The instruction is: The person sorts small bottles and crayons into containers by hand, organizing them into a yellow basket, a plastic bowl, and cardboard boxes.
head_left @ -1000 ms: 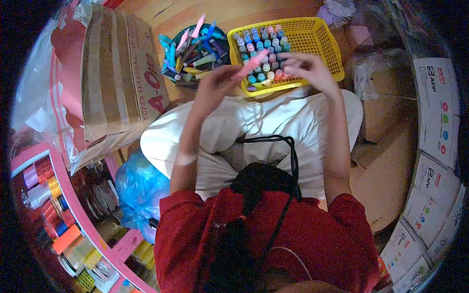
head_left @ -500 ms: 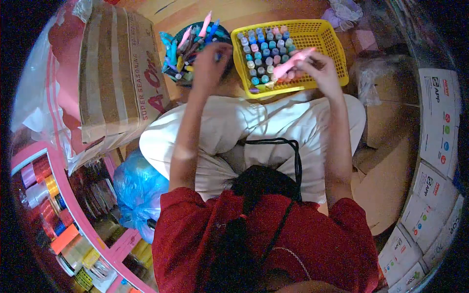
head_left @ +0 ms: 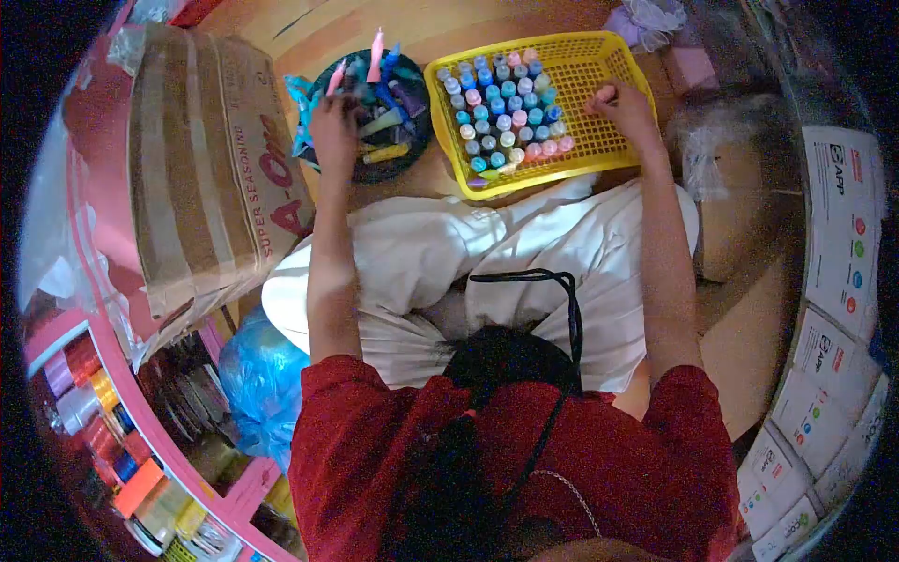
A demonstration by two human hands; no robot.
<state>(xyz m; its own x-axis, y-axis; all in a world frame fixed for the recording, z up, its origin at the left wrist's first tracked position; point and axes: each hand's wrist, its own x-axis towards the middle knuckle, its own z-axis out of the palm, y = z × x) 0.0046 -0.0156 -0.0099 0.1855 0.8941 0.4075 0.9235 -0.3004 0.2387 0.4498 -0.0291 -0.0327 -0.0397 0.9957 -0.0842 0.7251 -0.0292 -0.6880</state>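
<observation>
My left hand (head_left: 334,129) reaches into a dark round basket (head_left: 419,140) of jumbled slim squeeze tubes; its fingertips are hidden among them. A pink tube (head_left: 377,58) stands up in that basket, and a yellow tube (head_left: 386,153) lies near its front. My right hand (head_left: 629,114) is over the right part of a yellow plastic basket (head_left: 599,169), fingers curled; I cannot make out whether anything is in them. Upright small bottles (head_left: 506,105) in blue, teal, grey and pink fill the basket's left part in rows, with pink ones (head_left: 550,148) at the front.
A large taped carton (head_left: 211,169) stands at the left, above pink shelving (head_left: 122,393) with ribbon rolls. A blue plastic bag (head_left: 262,379) is by my left knee. Brown cardboard (head_left: 749,347) and printed white boxes (head_left: 838,234) line the right side.
My left hand has moved left and down into the dark basket. My right hand has shifted right, and the pink squeeze tube it held no longer shows in it.
</observation>
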